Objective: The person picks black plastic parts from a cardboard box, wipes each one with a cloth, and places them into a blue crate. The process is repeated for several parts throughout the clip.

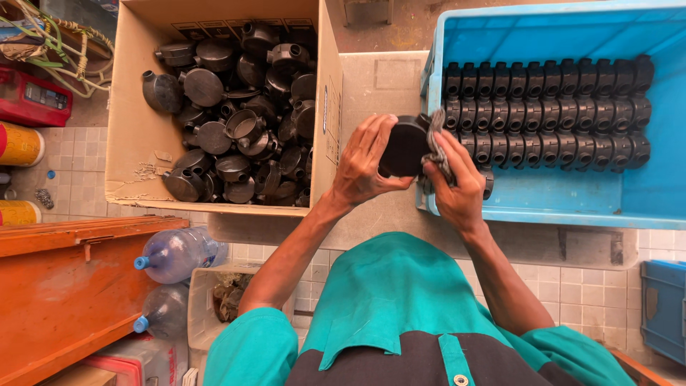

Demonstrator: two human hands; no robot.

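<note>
Nearest: person in teal shirt, both arms up over the bench. Left hand (363, 163) curled round a black round junction box (404, 146), fingers closed on its edge. Right hand (457, 182) pinches a grey rag (436, 146) vs. the box's side, fingers shut on the cloth; the box sits between both hands, just off the blue crate's near-left corner.

Beyond, R: blue crate (664, 193) w/ three neat rows of black boxes (547, 114) laid side by side, approx. a third of its floor filled, rest bare. L: cardboard carton (132, 154) w/ a loose heap of the same black boxes (239, 114), dozens left. Judged: well short of halfway.
</note>
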